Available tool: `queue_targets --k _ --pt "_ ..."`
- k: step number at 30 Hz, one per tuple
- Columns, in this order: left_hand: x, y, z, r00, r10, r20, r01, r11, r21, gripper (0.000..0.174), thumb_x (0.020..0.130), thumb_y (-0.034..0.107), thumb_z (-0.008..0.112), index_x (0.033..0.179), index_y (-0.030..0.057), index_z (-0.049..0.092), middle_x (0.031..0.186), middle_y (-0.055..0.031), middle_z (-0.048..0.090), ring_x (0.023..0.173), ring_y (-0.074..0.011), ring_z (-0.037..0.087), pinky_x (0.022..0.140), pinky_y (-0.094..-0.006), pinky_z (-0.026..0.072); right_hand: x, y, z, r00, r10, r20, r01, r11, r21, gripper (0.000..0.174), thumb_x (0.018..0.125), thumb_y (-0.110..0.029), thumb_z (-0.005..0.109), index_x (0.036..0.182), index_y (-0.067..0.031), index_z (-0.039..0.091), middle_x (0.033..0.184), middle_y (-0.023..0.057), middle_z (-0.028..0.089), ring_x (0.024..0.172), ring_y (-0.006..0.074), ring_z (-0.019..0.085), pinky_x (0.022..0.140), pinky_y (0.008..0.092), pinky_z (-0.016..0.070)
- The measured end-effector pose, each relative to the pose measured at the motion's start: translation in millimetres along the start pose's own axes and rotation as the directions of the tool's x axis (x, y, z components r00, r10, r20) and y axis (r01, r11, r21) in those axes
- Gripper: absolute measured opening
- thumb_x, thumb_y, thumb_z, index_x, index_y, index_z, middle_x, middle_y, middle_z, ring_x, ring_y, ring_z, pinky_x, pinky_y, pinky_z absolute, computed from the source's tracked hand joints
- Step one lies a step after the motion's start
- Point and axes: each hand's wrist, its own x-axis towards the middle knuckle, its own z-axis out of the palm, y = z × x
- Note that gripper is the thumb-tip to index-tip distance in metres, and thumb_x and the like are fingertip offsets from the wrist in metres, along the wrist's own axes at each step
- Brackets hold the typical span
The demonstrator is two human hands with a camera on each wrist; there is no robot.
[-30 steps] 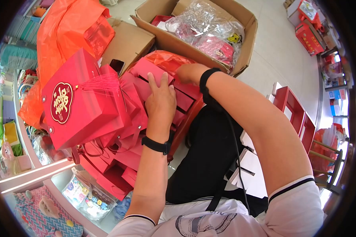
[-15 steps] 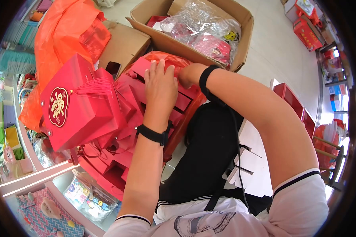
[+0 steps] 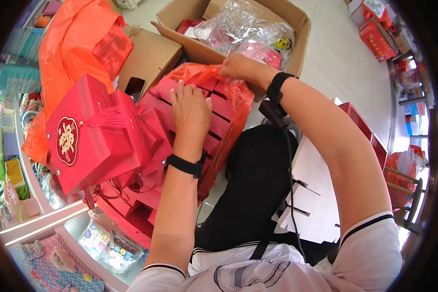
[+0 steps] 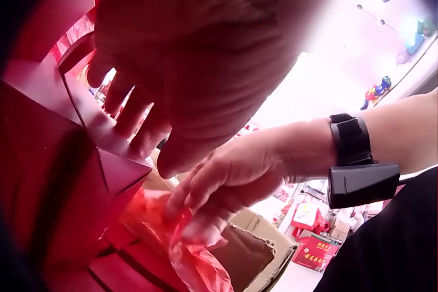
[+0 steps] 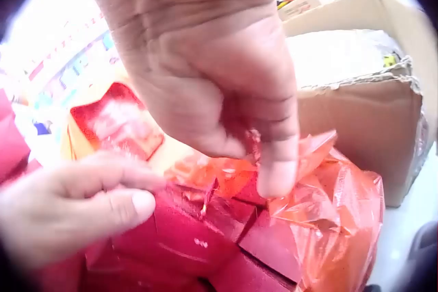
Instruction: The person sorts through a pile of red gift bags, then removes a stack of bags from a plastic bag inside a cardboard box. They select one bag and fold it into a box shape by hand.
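My right hand (image 3: 244, 69) pinches the rim of a thin orange-red plastic bag (image 3: 241, 100) between thumb and fingers. Inside that bag, red gift boxes (image 5: 188, 237) stand packed side by side. My left hand (image 3: 192, 109) rests over the boxes with its fingers mostly straight; in the left wrist view its palm (image 4: 198, 59) fills the upper middle, beside red box sides. To the left of it leans a large red gift bag (image 3: 95, 141) with a gold emblem and a pink tassel (image 3: 109, 120), on top of more red bags (image 3: 126, 209).
Behind the bag stands an open cardboard box (image 3: 304, 44) holding clear plastic wrapping (image 3: 243, 24). Another orange plastic bag (image 3: 70, 53) hangs at the far left. White boards (image 3: 309, 214) lie by the right leg, near red trays (image 3: 360, 121). A glass display case (image 3: 39, 226) borders the left.
My right hand has moved up and away from the boxes, pulling up the plastic bag's rim. More box tops now show. The left hand stays over the boxes with a slight shift.
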Motion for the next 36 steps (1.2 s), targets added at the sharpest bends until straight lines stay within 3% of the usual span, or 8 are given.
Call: queue_targets --k 3,9,12,16,23,25,31,36 --pt "-1.3 0.5 1.3 1.0 -0.006 -0.028 0.006 1.0 -0.017 0.033 0.086 0.018 0.074 0.115 0.0028 0.068 0.131 -0.0175 0.061 0.135 -0.0406 0.049 0.115 -0.0596 0.0344 -9.1 17.4 3.8 0.811 -0.535 -0.236 0.394 0.798 -0.455 0.03 0.083 -0.024 0.078 0.09 0.0029 0.067 0.088 0.024 0.072 0.082 0.0439 0.07 0.079 0.0469 0.0576" --pt "-9.1 -0.5 -4.2 0.999 0.008 -0.04 -0.01 0.999 -0.039 0.036 0.083 0.017 0.076 0.115 0.0026 0.067 0.131 -0.0162 0.061 0.135 -0.0405 0.048 0.115 -0.061 0.0332 -12.5 -3.9 7.1 0.919 -0.342 -0.194 0.13 0.729 -0.672 0.031 0.088 -0.032 0.069 0.098 -0.0036 0.076 0.1 0.0248 0.074 0.099 0.0444 0.07 0.089 0.0479 0.056" --pt "-10.6 -2.3 0.0 0.999 -0.014 -0.042 0.013 1.0 -0.019 0.037 0.084 0.019 0.076 0.116 0.0026 0.066 0.132 -0.0162 0.06 0.135 -0.0406 0.048 0.115 -0.0611 0.0333 18.5 -2.1 -4.6 0.797 -0.368 -0.48 0.231 0.919 -0.32 0.035 0.09 -0.035 0.06 0.097 -0.0043 0.077 0.096 0.024 0.074 0.096 0.0435 0.071 0.086 0.0469 0.0555" --pt "-10.2 -0.4 2.3 0.999 -0.039 -0.023 0.039 0.999 -0.009 0.04 0.086 0.021 0.075 0.12 0.0022 0.065 0.136 -0.0159 0.059 0.136 -0.0403 0.047 0.115 -0.0618 0.033 -10.7 -27.3 -38.8 0.849 -0.277 -0.449 0.374 0.917 0.141 0.037 0.09 -0.032 0.057 0.093 -0.0004 0.074 0.083 0.0142 0.074 0.078 0.0256 0.07 0.073 0.0355 0.0528" --pt "-11.2 -4.5 7.3 0.997 -0.072 -0.019 0.071 0.997 -0.024 0.044 0.089 0.025 0.072 0.126 0.0031 0.064 0.144 -0.0175 0.055 0.14 -0.0398 0.044 0.115 -0.0628 0.0315 -2.1 -41.2 -37.7 0.8 -0.354 -0.484 0.53 0.796 0.294 0.04 0.094 -0.035 0.057 0.098 0.0015 0.072 0.085 0.0114 0.074 0.078 0.021 0.068 0.073 0.0326 0.0528" --pt "-12.2 -4.1 5.3 0.996 -0.084 0.011 0.084 0.996 -0.017 0.045 0.09 0.027 0.071 0.128 0.0035 0.063 0.146 -0.0179 0.054 0.141 -0.0395 0.044 0.116 -0.0626 0.0312 -24.3 -63.3 -35.0 0.85 -0.273 -0.451 0.466 0.789 0.401 0.04 0.093 -0.035 0.059 0.099 0.0024 0.071 0.086 0.0113 0.073 0.077 0.0208 0.068 0.074 0.0321 0.0529" --pt "-13.3 3.6 -3.1 0.997 -0.078 -0.029 0.075 0.992 -0.097 0.046 0.092 0.028 0.069 0.13 0.0028 0.063 0.143 -0.0193 0.056 0.14 -0.0399 0.045 0.115 -0.0601 0.0337 -59.2 -70.5 -42.4 0.913 -0.309 -0.265 0.367 0.907 0.207 0.055 0.089 -0.041 0.07 0.121 0.0033 0.066 0.106 0.0131 0.071 0.095 0.0205 0.067 0.083 0.0326 0.0523" --pt "-20.9 12.6 -15.2 0.998 -0.066 -0.024 0.063 0.991 -0.121 0.046 0.094 0.029 0.067 0.132 0.0026 0.062 0.142 -0.0203 0.057 0.14 -0.0402 0.045 0.115 -0.0599 0.0337 -55.4 -57.1 -45.9 0.799 -0.374 -0.471 0.366 0.924 -0.114 0.081 0.084 -0.047 0.071 0.138 0.0086 0.051 0.131 0.0235 0.061 0.119 0.0291 0.06 0.101 0.0373 0.0478"
